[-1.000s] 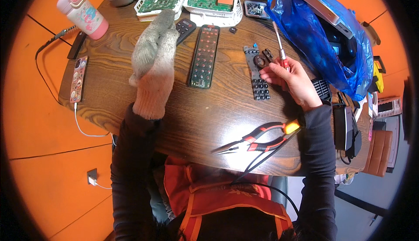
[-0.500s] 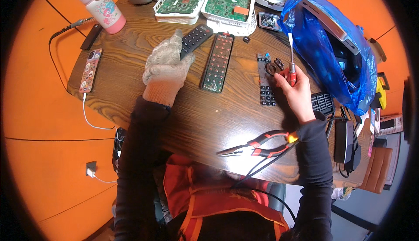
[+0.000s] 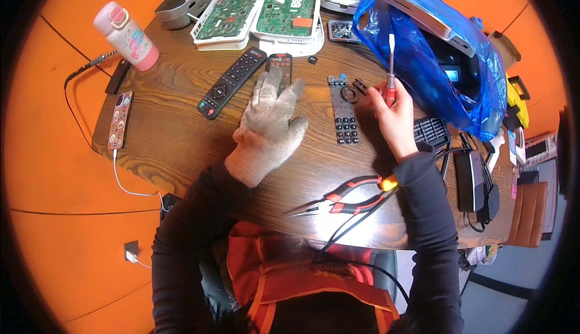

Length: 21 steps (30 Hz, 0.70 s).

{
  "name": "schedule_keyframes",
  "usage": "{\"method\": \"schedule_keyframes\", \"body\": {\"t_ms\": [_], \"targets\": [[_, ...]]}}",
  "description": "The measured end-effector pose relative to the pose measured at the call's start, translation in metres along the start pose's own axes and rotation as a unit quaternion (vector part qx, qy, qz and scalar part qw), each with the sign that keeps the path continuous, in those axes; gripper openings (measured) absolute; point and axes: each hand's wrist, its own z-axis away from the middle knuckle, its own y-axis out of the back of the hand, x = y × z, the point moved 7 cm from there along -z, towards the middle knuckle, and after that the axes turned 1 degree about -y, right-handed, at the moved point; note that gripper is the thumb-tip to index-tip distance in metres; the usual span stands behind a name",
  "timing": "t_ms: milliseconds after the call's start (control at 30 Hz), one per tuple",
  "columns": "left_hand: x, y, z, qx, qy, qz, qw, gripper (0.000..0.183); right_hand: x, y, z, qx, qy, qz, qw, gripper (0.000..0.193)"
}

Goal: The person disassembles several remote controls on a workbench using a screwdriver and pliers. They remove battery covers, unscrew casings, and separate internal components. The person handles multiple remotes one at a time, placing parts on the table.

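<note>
The gloved left hand [image 3: 269,119] has just come off the remote [image 3: 232,84], which lies left of the board [image 3: 280,64], and spreads unclenched over that board, so attention shifts there. The right hand [image 3: 396,116] clasps a screwdriver [image 3: 391,83], tip up.

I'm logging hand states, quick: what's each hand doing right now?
Left hand: gloved, open, fingers spread over the opened remote.
Right hand: bare, closed, holding the red-handled screwdriver.
</note>
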Motion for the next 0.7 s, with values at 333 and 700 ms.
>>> {"method": "schedule_keyframes", "body": {"t_ms": [333,700], "targets": [[0.006,-0.038,-0.003,0.068,0.039,0.236,0.969,0.060,-0.044,-0.045,0.036,-0.262,0.062,0.221,0.937,0.040],[0.016,-0.073,-0.043,0.014,0.035,0.545,0.837,0.048,-0.018,-0.007,0.001,-0.040,0.098,0.297,0.949,0.020]]}}
